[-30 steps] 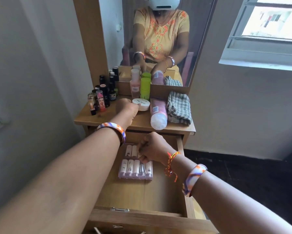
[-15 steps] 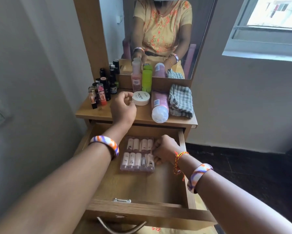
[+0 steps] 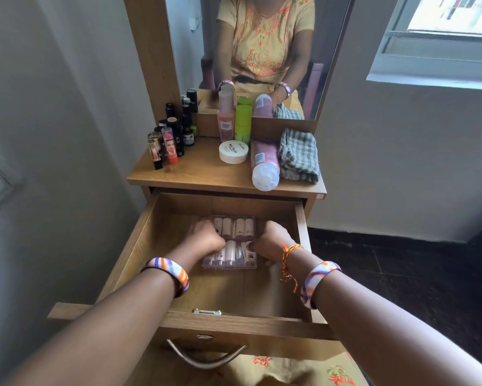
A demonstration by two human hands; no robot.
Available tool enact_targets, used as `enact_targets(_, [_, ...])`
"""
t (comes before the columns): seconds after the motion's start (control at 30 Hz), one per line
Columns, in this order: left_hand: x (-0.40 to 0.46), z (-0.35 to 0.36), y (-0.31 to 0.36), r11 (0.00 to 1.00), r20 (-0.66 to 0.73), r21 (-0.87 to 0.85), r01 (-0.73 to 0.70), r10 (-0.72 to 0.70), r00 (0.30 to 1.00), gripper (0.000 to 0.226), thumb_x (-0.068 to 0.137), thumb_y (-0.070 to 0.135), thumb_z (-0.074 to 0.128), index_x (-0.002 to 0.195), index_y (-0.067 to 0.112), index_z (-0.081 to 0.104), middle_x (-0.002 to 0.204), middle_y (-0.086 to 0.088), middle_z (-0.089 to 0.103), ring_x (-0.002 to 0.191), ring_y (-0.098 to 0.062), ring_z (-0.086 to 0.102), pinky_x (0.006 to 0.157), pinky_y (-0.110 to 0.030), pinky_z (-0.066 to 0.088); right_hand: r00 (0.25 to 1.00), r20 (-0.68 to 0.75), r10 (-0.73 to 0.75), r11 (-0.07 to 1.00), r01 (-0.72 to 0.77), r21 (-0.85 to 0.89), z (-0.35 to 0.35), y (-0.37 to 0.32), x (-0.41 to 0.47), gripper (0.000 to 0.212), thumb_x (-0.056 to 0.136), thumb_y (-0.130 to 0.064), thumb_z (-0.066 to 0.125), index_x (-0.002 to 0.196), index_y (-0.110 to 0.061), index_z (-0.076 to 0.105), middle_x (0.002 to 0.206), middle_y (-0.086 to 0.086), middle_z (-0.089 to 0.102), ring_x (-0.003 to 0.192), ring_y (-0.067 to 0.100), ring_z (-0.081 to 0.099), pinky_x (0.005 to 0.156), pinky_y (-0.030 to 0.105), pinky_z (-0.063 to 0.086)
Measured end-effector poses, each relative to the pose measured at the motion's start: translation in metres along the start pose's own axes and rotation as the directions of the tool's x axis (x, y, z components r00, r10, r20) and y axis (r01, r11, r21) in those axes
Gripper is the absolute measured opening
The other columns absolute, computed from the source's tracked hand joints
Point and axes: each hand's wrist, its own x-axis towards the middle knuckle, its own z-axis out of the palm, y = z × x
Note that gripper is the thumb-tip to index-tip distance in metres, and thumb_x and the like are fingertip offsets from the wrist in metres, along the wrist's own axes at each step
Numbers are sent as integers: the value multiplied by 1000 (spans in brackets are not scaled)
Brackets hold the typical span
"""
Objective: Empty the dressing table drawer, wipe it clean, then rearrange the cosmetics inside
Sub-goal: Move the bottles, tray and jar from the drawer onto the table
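Both hands settle a clear lipstick case in the open drawer.

Head view: left hand [image 3: 206, 239] and right hand [image 3: 270, 242] grasp the lipstick case [image 3: 230, 243] inside the drawer [image 3: 301, 227]. Uneven pushing could skew it or rattle tubes loose.

Pale walls [image 3: 67, 107] surround a wooden-framed mirror [image 3: 195, 45] at 12 o'clock; daylight enters a window [image 3: 440, 43] at 2 o'clock above dark floor [image 3: 401, 274].
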Motion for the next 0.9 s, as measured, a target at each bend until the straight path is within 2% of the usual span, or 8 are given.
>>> enact_targets(0.17, [-3,-4,6,979,63,-186,86,-75,995,47,86,20,62,128,3,49,132,-12,52,122,-26,53,89,-29,47,999,51,-7,998,4,55,6,-4,-1,13,82,-17,64,77,-12,54,70,2,53,75,23,61,51,25,52])
enact_targets(0.27, [-6,-11,3,842,228,-508,183,-74,971,13,89,14,59,98,7,53,95,-9,59,87,-23,60,69,-30,47,995,94,16,991,-29,134,6,-6,-6,20,84,-16,65,71,-12,50,69,4,53,73,24,60,67,42,57])
enact_targets(0.33, [-3,-17,-7,772,310,-583,252,-76,948,12,88,13,58,78,9,54,77,-5,56,69,-18,54,76,-35,48,991,131,41,984,-63,165,3,-6,-10,21,85,-17,65,78,-9,48,70,7,53,69,23,59,71,41,57])
enact_targets(0.4, [1,-23,-20,724,390,-605,331,-93,916,16,88,14,58,73,10,55,69,-4,58,65,-16,55,87,-38,46,986,153,60,974,-91,207,-1,-7,-13,24,86,-17,65,78,-7,45,69,9,51,63,21,55,66,36,55])
enact_targets(0.5, [0,-37,-34,636,485,-663,395,-36,874,19,90,6,55,71,5,56,46,-5,63,40,-14,62,60,-32,55,983,174,59,947,-110,303,-7,-12,-17,25,87,-12,62,69,-7,45,61,7,43,51,16,46,50,29,51])
enact_targets(0.67, [-14,-72,-47,419,445,-835,356,136,885,1,81,-6,58,81,-4,59,59,-15,69,48,-18,69,46,-25,57,949,314,15,860,-173,480,-18,-26,-24,21,89,-5,57,71,-5,47,65,8,42,56,16,45,44,31,54])
enact_targets(0.83, [-30,-106,-59,200,354,-933,299,359,864,61,27,-4,84,82,-7,59,70,-20,71,38,-12,62,31,-12,43,887,436,-150,774,-169,611,-35,-44,-43,8,90,-5,55,86,1,53,75,12,55,66,19,57,51,30,58])
enact_targets(0.9, [-24,-112,-68,94,292,-956,278,389,874,63,27,-7,88,85,-6,63,78,-21,72,46,-14,66,36,-11,46,876,437,-206,735,-156,660,-39,-51,-47,7,90,-8,56,89,-1,55,72,10,59,58,15,63,55,29,59])
